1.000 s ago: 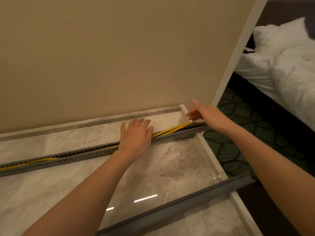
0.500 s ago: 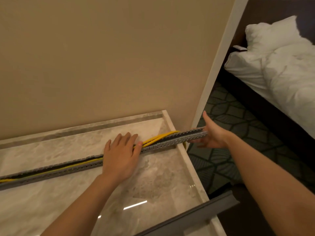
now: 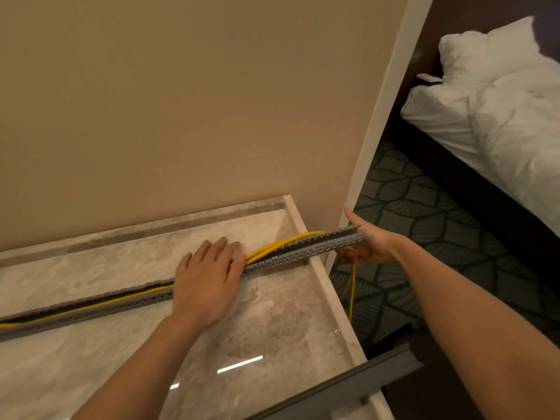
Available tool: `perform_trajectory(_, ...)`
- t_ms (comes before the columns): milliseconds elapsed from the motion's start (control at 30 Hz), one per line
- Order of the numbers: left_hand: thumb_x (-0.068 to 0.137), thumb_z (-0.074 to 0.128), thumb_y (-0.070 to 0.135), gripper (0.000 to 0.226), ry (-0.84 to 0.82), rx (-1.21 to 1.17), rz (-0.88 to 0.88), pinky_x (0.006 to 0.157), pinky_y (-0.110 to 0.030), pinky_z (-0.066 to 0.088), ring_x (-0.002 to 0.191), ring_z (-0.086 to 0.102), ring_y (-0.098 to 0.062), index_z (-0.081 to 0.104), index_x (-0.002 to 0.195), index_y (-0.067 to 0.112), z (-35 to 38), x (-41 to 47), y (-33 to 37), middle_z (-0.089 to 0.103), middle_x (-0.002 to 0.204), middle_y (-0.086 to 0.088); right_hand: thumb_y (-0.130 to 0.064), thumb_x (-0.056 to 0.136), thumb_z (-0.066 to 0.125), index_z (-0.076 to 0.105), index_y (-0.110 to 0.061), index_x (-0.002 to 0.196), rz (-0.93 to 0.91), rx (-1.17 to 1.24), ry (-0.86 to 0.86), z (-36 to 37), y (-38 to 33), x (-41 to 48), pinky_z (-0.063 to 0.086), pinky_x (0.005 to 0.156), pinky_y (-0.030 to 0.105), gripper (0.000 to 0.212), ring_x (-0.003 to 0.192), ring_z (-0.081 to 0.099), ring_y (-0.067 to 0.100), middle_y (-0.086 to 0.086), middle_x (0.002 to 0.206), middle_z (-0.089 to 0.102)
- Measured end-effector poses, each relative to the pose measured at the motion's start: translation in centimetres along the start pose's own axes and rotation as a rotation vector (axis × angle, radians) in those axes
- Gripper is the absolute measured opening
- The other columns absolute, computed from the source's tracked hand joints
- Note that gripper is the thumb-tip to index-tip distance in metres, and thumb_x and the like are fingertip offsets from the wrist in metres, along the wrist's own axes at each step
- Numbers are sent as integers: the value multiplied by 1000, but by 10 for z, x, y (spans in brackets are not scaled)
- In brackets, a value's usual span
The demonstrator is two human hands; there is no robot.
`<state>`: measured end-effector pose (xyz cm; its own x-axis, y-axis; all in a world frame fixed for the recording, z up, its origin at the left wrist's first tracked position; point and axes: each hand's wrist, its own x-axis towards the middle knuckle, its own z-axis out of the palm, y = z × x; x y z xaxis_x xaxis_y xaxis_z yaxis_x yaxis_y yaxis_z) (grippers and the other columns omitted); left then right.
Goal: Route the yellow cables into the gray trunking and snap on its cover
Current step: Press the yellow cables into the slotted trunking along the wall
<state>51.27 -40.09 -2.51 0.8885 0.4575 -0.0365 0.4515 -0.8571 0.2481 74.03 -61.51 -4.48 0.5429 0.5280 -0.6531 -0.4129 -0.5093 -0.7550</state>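
Note:
The gray slotted trunking lies diagonally across the marble top, its right end jutting past the table's edge. Yellow cables run inside it, arch out above it near the right end, and hang down past the table's side. My left hand lies flat with straight fingers on the trunking's middle, pressing the cables down. My right hand is at the trunking's overhanging end, thumb up, fingers curled round the hanging yellow cables below it. The gray cover lies loose at the near right corner.
A beige wall stands right behind the marble top. To the right are a white corner trim, patterned carpet below, and a bed with white bedding.
My right hand has moved from above the trunking's end to beyond and below it, and now grips the cables hanging off the table. My left hand has stayed flat on the trunking.

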Motion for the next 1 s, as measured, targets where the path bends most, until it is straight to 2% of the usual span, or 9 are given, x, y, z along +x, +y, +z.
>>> perform_trajectory(67,84,-1,55,69,-5,-5,-1,116,-37,13,142,16,-13,32,142,37,0,0,-1,25,153,11,-73,86,11,61,-2,89,-41,-20,29,-2,-9,-3,44,76,33,86,75,54,22,12,80,61)
perform_trajectory(200,94,5,54,57,-30,-17,-5,116,-38,12,143,14,-13,31,142,39,0,2,-2,23,154,11,-76,84,9,58,-5,103,-161,117,56,-4,-21,-6,46,73,34,87,76,58,24,15,85,60)
perform_trajectory(300,96,11,52,51,-38,-18,-3,116,-38,11,143,14,-13,31,142,39,-1,2,-1,22,154,11,-72,87,11,59,-7,97,-263,151,162,0,-27,-12,45,54,25,82,55,49,16,10,72,49)
perform_trajectory(400,97,18,50,48,-37,-15,1,116,-39,12,143,14,-13,32,142,38,-2,1,-1,22,154,11,-63,93,14,63,-10,91,-357,150,293,7,-29,-22,32,39,17,72,36,33,3,5,64,41)
perform_trajectory(500,97,20,50,47,-41,-29,1,116,-39,11,143,15,-14,33,141,38,-3,2,0,22,154,10,-53,98,19,65,-13,94,-432,93,442,13,-30,-31,33,49,20,61,44,39,6,4,63,42)
perform_trajectory(600,97,20,51,48,-44,-39,-5,116,-39,11,143,14,-14,34,140,39,-3,2,0,21,154,11,-46,99,27,65,-15,94,-458,20,552,19,-26,-36,44,68,31,49,71,53,21,12,79,55)
perform_trajectory(667,96,20,52,47,-47,-44,-8,116,-39,10,143,13,-14,34,140,40,-3,2,0,21,155,11,-43,100,29,65,-14,96,-464,-30,606,22,-19,-36,46,74,32,46,82,59,23,13,90,61)
perform_trajectory(867,96,21,53,47,-54,-68,-16,116,-39,10,143,13,-13,36,139,41,-4,3,0,21,155,11,-37,100,29,65,-19,90,-471,-179,704,29,3,-31,43,76,28,42,83,55,10,-3,85,59)
perform_trajectory(1000,96,21,53,47,-43,-70,-16,116,-39,11,143,14,-13,37,138,41,-3,2,0,22,154,11,-34,100,26,66,-13,97,-440,-221,664,31,5,-31,40,70,21,46,80,52,6,-1,88,59)
